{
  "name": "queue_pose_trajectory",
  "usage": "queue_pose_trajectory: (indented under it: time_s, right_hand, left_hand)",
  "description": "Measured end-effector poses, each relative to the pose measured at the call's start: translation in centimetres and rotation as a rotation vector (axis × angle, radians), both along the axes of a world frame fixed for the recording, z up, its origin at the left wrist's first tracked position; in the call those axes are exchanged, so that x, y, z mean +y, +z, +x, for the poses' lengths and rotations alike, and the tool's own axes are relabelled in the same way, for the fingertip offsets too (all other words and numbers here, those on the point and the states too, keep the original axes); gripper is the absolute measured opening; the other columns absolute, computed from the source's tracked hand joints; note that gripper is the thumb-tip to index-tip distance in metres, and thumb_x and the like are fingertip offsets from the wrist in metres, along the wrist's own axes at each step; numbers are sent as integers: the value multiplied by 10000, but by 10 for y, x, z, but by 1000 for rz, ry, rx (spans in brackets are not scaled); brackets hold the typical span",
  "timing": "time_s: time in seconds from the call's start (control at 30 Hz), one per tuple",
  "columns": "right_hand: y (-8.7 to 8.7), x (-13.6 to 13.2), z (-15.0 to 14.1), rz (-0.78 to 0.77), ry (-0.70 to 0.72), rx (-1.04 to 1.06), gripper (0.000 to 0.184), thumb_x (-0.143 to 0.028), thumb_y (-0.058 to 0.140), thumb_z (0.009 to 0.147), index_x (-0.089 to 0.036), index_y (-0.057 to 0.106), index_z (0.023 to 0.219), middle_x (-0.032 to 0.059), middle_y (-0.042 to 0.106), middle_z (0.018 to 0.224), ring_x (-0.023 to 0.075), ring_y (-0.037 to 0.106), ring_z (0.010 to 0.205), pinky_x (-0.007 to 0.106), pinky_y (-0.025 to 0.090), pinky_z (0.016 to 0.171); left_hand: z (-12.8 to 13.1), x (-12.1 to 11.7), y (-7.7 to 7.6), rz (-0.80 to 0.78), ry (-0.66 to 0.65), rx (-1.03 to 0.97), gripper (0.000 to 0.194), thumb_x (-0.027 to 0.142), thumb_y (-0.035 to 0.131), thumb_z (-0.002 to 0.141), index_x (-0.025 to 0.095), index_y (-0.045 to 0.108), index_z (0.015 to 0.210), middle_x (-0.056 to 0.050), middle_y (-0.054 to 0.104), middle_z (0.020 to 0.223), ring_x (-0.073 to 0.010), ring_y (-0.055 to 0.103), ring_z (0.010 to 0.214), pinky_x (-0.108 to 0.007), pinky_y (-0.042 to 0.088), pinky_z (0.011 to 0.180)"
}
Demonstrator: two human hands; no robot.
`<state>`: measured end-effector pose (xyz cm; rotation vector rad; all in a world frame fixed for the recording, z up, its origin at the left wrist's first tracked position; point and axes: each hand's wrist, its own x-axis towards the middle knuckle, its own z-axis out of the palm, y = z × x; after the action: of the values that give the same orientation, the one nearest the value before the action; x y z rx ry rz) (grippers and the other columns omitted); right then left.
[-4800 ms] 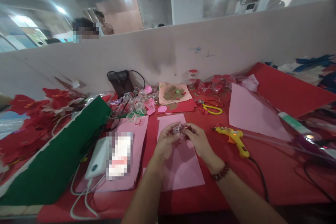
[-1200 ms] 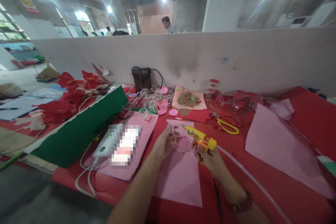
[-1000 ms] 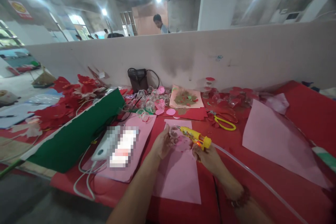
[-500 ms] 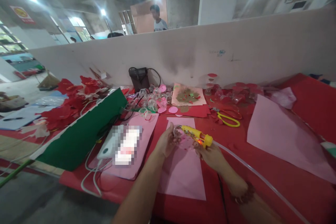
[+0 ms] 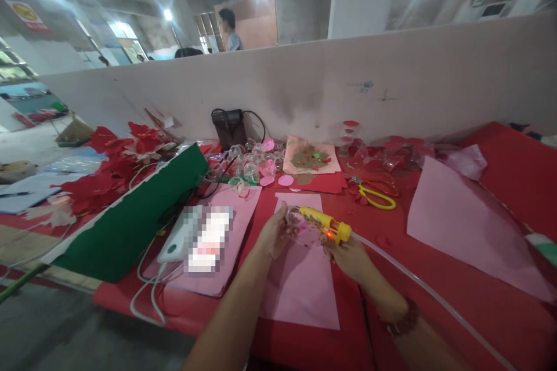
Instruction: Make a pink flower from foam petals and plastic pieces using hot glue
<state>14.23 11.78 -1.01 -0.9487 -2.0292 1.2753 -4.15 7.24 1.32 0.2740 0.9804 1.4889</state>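
Observation:
My right hand point(image 5: 344, 253) is wrapped round a yellow hot glue gun point(image 5: 322, 220), whose small orange light glows. A long clear glue stick point(image 5: 402, 269) runs out of its back towards the lower right. The nozzle points left, at a small clear plastic cup point(image 5: 295, 217) pinched in my left hand point(image 5: 275, 234). Pink pieces point(image 5: 308, 236) show between the two hands, partly covered by fingers and the gun; I cannot tell how they join the cup. Beneath both hands lies a pink paper sheet point(image 5: 300, 295) on the red table covering point(image 5: 352, 324).
Behind the hands are several clear cups point(image 5: 251, 171), pink discs point(image 5: 285, 180) and a glue-stained paper point(image 5: 311, 156). Yellow-handled scissors point(image 5: 376, 197) lie right of these. At left stand a green board point(image 5: 130, 226), a white power bank point(image 5: 176, 243) and red artificial flowers point(image 5: 104, 168). A low partition point(image 5: 282, 87) closes the back.
The hands, cup and glue gun hold almost the same pose. The view has shifted slightly. In the background, a person has moved to the left.

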Motion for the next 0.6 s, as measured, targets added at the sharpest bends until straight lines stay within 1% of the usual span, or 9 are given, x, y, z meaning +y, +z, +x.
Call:
queue_pose_trajectory:
  time_s: [0.1, 0.27, 0.43, 0.6]
  right_hand:
    - [-2, 0, 1, -16, -5, 10, 484, -579, 433, 873, -217, 466, 554, -4, 466, 475, 136, 467, 469, 253, 387, 492]
    - [-9, 1, 1, -42, -16, 49, 467, -571, 452, 875, -210, 495, 583, -10, 472, 481, 127, 460, 469, 245, 385, 488]
    - [-10, 2, 2, -53, -14, 61, 480, -578, 451, 875, -206, 503, 576, -13, 467, 474, 122, 455, 467, 242, 382, 486]
    - [-10, 3, 2, -63, -16, 57, 482, -581, 461, 866, -201, 519, 575, -13, 474, 459, 118, 456, 453, 242, 364, 471]
  left_hand:
    - [-1, 0, -1, 12, 9, 4, 361, 496, 637, 784, 137, 613, 811, -12, 619, 641, -83, 546, 489, -203, 441, 493]
    - [0, 0, 0, 0, -1, -13, 378, 512, 639, 776, 136, 622, 820, 5, 587, 583, -77, 505, 442, -207, 430, 483]
    - [1, 2, 0, 21, 36, -8, 375, 499, 660, 764, 130, 630, 825, -10, 615, 640, -86, 548, 510, -210, 447, 522]
    - [1, 2, 0, 16, 38, -7, 380, 495, 668, 759, 124, 641, 835, 0, 600, 618, -70, 506, 461, -208, 443, 503]
